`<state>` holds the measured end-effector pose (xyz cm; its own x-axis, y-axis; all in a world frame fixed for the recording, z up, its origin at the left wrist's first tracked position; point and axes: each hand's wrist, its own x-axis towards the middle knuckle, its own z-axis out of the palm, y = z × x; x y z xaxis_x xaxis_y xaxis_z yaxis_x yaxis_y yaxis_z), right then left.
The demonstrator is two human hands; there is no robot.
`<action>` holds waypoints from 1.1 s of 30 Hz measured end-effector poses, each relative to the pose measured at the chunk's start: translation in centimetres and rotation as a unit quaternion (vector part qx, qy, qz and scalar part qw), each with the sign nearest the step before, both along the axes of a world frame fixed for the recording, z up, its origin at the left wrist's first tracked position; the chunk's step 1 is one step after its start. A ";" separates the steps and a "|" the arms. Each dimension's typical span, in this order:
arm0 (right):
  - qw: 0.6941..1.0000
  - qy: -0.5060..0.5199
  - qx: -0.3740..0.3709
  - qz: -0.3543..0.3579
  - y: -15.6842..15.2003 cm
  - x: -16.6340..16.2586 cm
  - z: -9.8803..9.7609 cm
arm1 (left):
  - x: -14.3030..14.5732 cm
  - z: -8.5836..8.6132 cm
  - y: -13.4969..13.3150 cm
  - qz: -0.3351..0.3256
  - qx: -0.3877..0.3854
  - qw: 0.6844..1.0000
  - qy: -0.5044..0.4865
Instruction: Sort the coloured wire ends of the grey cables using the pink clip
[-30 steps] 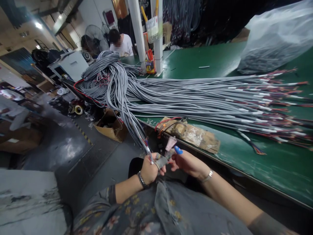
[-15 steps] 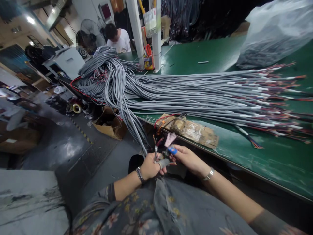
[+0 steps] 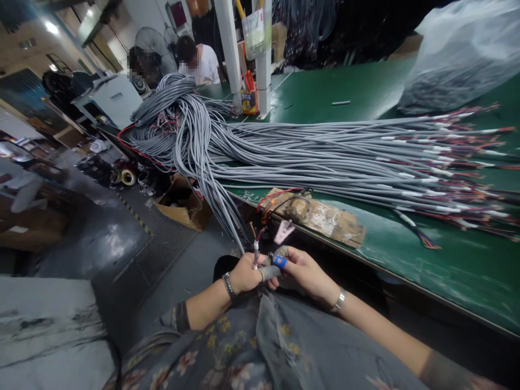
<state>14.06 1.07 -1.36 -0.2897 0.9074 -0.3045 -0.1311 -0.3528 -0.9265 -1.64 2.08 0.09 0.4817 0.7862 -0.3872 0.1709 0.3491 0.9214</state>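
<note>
My left hand (image 3: 247, 275), its thumb wrapped in grey tape, is closed around a grey cable. The cable's end (image 3: 255, 253) sticks up out of the fist, with a white band and a few coloured wires, one orange-brown and one reddish. My right hand (image 3: 305, 273) is pinched right beside the left thumb, blue tape on one finger and grey tape on another. What its fingertips hold is hidden. Just above the hands, at the bench edge, is a pale pink clip-like piece (image 3: 284, 232).
Many grey cables (image 3: 309, 146) lie across the green bench (image 3: 447, 276), their stripped ends to the right. A worn wooden block (image 3: 337, 225) sits at the edge. Behind are a plastic bag (image 3: 459, 59) and white posts (image 3: 265, 81). An open cardboard box (image 3: 184, 208) stands below. Another person (image 3: 203, 62) sits beyond.
My right hand has moved slightly left and down, closing in against the left thumb. The copper wire ends that stuck out to the right between the hands are now covered.
</note>
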 end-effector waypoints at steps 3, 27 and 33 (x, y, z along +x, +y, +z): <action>1.000 -0.006 0.014 0.017 0.4 -0.1 0.3 | -0.2 0.0 -0.1 0.006 -0.005 1.000 -0.007; 0.998 0.027 -0.027 -0.053 0.0 -0.4 0.1 | 0.8 -0.9 -1.0 0.179 -0.009 0.983 -0.030; 0.999 -0.029 0.005 -0.019 0.3 -0.4 1.0 | 0.6 -0.6 -1.2 0.149 0.031 0.988 0.022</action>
<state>13.69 1.40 -0.39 -0.2379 0.9205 -0.3100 -0.0903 -0.3388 -0.9365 -1.07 0.87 -0.50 0.2097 0.9134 -0.3488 0.1093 0.3326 0.9367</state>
